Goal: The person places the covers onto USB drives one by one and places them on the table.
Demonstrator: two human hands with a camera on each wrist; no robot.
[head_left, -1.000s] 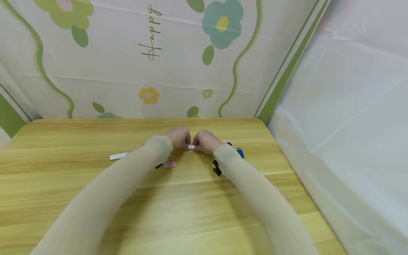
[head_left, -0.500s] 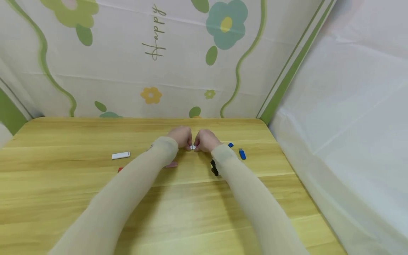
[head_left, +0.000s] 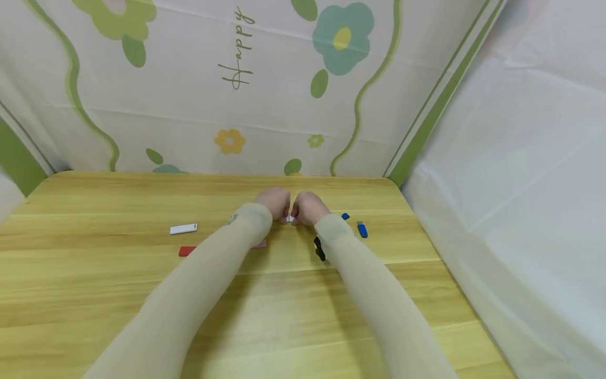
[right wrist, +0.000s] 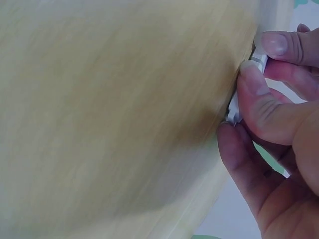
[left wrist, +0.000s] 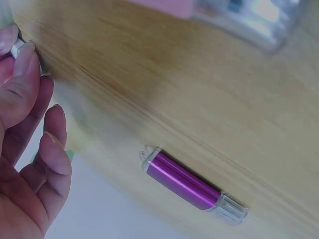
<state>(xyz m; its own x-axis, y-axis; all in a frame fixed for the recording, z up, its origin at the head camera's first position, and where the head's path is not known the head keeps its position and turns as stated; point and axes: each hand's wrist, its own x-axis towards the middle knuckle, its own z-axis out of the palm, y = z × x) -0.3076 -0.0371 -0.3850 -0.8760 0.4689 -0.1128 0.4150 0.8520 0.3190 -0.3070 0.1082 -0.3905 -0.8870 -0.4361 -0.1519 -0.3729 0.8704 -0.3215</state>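
Observation:
Near the far middle of the table, my left hand (head_left: pixel 275 202) and right hand (head_left: pixel 309 207) meet, knuckles up, over a small white USB flash drive (head_left: pixel 290 218). Each hand pinches one end of it between thumb and fingers. In the right wrist view the white drive (right wrist: pixel 258 60) shows a seam between the two thumbs, and most of it is hidden by the fingers. Close by my left hand, in the left wrist view, lies a purple USB drive (left wrist: pixel 183 180) with a clear cap. A pink one (left wrist: pixel 164 5) shows at the top edge.
A white stick (head_left: pixel 183 229) and a red one (head_left: pixel 187 251) lie left of my left sleeve, which partly covers the red. On the right are a blue USB drive (head_left: pixel 362 230) and a small blue cap (head_left: pixel 345 216). A patterned cloth (head_left: pixel 189 105) hangs behind the table.
The head view has shifted slightly. My left forearm has moved right, uncovering the white stick and part of the red one. Both hands keep their pinch on the white drive.

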